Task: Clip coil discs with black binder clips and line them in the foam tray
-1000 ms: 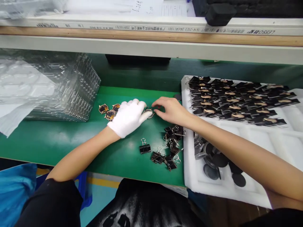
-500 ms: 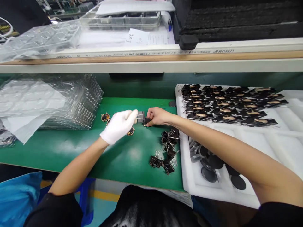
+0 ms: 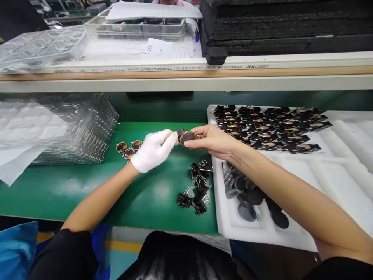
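White-gloved, my left hand pinches a black binder clip above the green mat. My bare right hand grips a round watch-like piece with a dark disc on its face, and the clip touches this piece's left side. Several gold-rimmed round pieces lie left of and partly behind my gloved hand. Loose black binder clips are heaped on the mat below my right hand.
A white foam tray at the right holds rows of clipped pieces and dark discs. Clear plastic trays are stacked at the left. A shelf crosses above the mat.
The round piece has risen and turned, its disc now facing the camera. Both hands have moved up slightly and right relative to the mat. The camera view has shifted, and a person's pink clothing shows behind the shelf.
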Available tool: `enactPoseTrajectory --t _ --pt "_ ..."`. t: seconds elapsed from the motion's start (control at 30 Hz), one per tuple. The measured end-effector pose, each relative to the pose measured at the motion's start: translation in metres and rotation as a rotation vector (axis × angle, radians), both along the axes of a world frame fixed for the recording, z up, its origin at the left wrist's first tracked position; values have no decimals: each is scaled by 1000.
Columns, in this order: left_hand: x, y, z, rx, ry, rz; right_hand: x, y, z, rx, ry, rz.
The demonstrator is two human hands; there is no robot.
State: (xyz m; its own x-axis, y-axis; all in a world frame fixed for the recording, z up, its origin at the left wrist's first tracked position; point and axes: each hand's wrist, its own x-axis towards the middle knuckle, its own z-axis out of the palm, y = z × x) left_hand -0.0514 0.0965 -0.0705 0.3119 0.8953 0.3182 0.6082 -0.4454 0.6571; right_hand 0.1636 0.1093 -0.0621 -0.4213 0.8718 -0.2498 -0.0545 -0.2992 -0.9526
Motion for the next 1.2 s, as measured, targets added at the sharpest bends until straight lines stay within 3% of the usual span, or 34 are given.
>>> enactPoseTrajectory --t 0.1,0.27,0.47,0.7,0.87,1.1,1.2 --pt "4 -5 5 23 57 99 10 -12 2 88 20 -12" --pt "10 -9 7 -247 124 -92 18 -25 1 108 -34 -1" --pt "7 -9 1 -94 222 -85 37 -21 8 135 -197 -89" --pt "13 -29 -2 -291 223 -306 61 -13 13 267 -357 174" --pt "19 -36 -6 -229 267 -324 63 -15 12 308 -473 324" --pt "12 -34 -3 -319 319 -326 55 -19 11 317 -499 355" --pt "6 -28 1 -319 281 -338 56 -17 9 353 -461 250"
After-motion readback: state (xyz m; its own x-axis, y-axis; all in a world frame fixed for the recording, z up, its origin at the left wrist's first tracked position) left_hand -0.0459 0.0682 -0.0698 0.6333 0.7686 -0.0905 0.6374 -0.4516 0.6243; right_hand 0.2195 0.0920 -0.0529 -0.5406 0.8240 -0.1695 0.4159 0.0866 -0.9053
